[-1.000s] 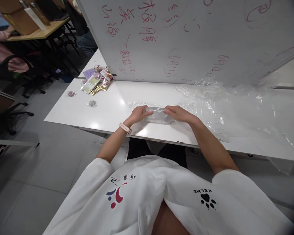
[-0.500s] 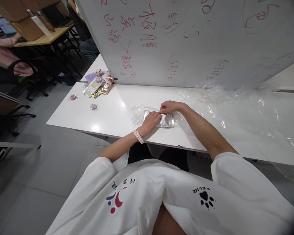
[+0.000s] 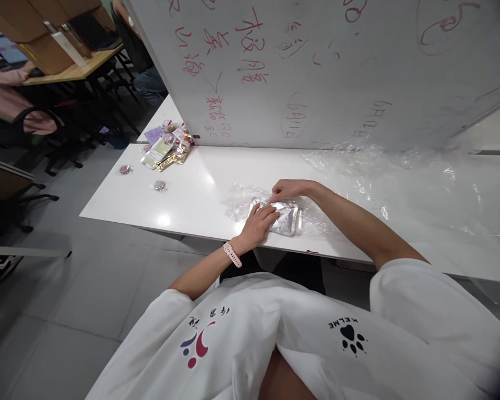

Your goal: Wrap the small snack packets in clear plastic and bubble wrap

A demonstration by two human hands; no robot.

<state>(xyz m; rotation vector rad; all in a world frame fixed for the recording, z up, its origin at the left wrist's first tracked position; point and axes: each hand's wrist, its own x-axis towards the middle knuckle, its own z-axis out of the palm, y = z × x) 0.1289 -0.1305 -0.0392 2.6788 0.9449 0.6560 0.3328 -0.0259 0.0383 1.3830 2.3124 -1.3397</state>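
Note:
A shiny silver foil pouch (image 3: 286, 218) lies near the front edge of the white table, on crinkled clear plastic film (image 3: 241, 199). My left hand (image 3: 258, 224), with a pale pink band at the wrist, rests palm down on the pouch's left part, fingers stretched out over it. At the pouch's far edge, my right hand (image 3: 288, 190) is closed in a pinch. Its fingertips meet the foil edge; the exact grip is partly hidden by the curled fingers.
A large whiteboard (image 3: 250, 72) with red writing stands along the table's back. Wide clear plastic film (image 3: 400, 189) covers the right side. Colourful packets (image 3: 169, 145) are heaped at the left, near two small wrapped items, one reddish (image 3: 125, 169), one greyish (image 3: 160, 185).
The pouch and both hands have come slightly nearer the table's front edge. My left fingers have spread a little, and more of the foil surface shows.

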